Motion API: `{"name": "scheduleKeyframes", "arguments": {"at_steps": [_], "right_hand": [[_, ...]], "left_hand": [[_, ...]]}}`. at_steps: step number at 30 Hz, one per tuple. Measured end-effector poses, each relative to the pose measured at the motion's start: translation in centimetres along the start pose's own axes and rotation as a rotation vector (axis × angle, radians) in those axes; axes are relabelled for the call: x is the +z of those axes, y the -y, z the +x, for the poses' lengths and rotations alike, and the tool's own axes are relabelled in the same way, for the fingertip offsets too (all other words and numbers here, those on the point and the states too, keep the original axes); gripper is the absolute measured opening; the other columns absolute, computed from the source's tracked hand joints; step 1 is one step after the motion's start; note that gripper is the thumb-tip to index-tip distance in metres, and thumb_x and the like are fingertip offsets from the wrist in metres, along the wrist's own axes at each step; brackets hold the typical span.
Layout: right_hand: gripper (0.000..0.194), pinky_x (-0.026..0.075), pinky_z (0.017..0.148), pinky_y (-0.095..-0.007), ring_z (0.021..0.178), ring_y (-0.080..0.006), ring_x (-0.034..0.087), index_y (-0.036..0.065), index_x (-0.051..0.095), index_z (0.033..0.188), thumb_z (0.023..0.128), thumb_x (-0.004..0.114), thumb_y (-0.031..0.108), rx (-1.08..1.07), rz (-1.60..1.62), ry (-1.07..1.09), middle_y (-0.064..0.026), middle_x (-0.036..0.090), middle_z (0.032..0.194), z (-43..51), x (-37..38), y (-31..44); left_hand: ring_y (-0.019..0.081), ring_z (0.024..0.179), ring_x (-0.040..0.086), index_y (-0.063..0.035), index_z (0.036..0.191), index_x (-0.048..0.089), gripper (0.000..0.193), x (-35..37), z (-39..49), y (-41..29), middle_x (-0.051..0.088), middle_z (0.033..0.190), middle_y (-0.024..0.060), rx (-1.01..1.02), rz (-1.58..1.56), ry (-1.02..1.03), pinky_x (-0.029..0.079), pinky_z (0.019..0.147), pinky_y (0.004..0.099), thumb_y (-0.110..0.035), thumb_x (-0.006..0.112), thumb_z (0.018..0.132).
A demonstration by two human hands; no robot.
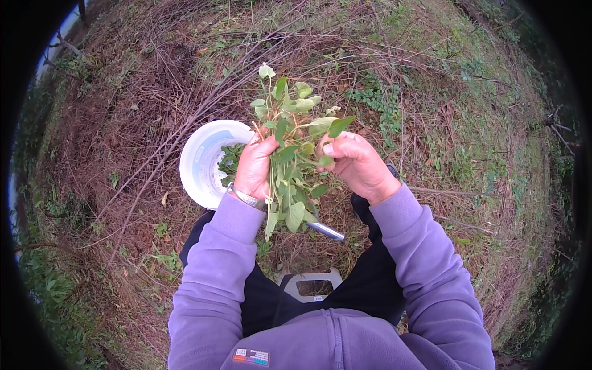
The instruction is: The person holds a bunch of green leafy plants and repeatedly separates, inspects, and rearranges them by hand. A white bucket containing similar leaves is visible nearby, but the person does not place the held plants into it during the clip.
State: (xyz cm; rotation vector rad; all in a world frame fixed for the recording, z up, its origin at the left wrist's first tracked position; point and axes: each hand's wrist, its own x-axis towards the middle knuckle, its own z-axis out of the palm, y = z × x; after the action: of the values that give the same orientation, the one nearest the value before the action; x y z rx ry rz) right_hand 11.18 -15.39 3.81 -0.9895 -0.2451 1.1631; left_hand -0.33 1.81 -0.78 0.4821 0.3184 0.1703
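My left hand (257,162), with a metal bracelet at the wrist, grips a bunch of leafy green plants (295,216) by its brownish stems. The leaves spread above and hang below the fist. At the right side of the bunch, my right hand (348,157) has thumb and forefinger pinched together by a leaf; whether they hold it cannot be told. A white plastic bucket (193,162) with green leaves (229,159) inside stands to the left, partly behind my left hand. Below the bunch, a metal tube-like handle (327,231) lies on the ground, its other end hidden by leaves.
Between my legs is a pale plastic piece with an opening (335,277), perhaps a stool's edge. Long dry twigs (203,104) cross the ground beyond the bucket. Dry grass and low green weeds (386,104) cover the ground, with thin sticks (462,225) at the right.
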Motion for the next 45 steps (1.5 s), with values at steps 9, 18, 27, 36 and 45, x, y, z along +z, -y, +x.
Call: {"name": "scheduleKeyframes", "arguments": {"at_steps": [9, 18, 27, 36, 45], "right_hand": [[0.018, 0.048, 0.074, -0.0233, 0.076, -0.0061, 0.058, 0.000, 0.067, 0.099, 0.085, 0.070, 0.011, -0.133, -0.605, -0.297, -0.0004, 0.065, 0.082, 0.5, 0.6, -0.4], [0.026, 0.051, 0.067, -0.0259, 0.073, -0.0092, 0.062, -0.001, 0.070, 0.091, 0.077, 0.078, 0.019, -0.113, -0.939, -0.166, -0.0063, 0.067, 0.081, 0.1, 2.4, -1.9], [0.011, 0.045, 0.063, -0.0215, 0.070, -0.0032, 0.053, 0.000, 0.064, 0.090, 0.081, 0.061, 0.006, -0.199, -0.573, -0.236, 0.0014, 0.062, 0.079, 0.4, 0.9, -1.8], [0.009, 0.048, 0.070, -0.0223, 0.079, -0.0040, 0.057, 0.002, 0.061, 0.090, 0.081, 0.062, 0.001, -0.324, -0.496, -0.265, 0.0002, 0.063, 0.088, 0.2, 1.1, -2.0], [0.009, 0.050, 0.066, -0.0264, 0.079, -0.0129, 0.063, 0.007, 0.054, 0.092, 0.091, 0.062, 0.012, -0.172, 0.002, -0.263, -0.0054, 0.066, 0.091, 0.2, 0.0, -0.7]], "left_hand": [[0.0259, 0.092, 0.068, -0.0030, 0.130, 0.049, 0.034, -1.4, 0.0, -1.4, 0.064, 0.116, 0.0150, 0.008, -0.181, -0.035, 0.061, 0.079, 0.0393, -0.019, 0.045, 0.100], [0.0277, 0.097, 0.067, -0.0049, 0.127, 0.050, 0.030, -1.1, 0.4, -0.1, 0.063, 0.114, 0.0152, -0.038, -0.197, -0.029, 0.059, 0.081, 0.0427, -0.016, 0.046, 0.100], [0.0305, 0.099, 0.066, 0.0013, 0.121, 0.053, 0.033, -0.2, -0.2, -0.7, 0.065, 0.109, 0.0169, -0.220, -0.313, 0.149, 0.056, 0.087, 0.0462, -0.016, 0.054, 0.094], [0.0264, 0.104, 0.065, -0.0050, 0.133, 0.046, 0.048, 1.0, -0.4, -0.1, 0.062, 0.120, 0.0141, -0.180, -0.154, -0.013, 0.057, 0.089, 0.0453, -0.029, 0.061, 0.095], [0.0201, 0.103, 0.064, -0.0013, 0.136, 0.043, 0.055, 2.0, -0.9, -0.3, 0.062, 0.118, 0.0109, -0.182, 0.178, 0.081, 0.056, 0.089, 0.0379, 0.003, 0.061, 0.084]]}}
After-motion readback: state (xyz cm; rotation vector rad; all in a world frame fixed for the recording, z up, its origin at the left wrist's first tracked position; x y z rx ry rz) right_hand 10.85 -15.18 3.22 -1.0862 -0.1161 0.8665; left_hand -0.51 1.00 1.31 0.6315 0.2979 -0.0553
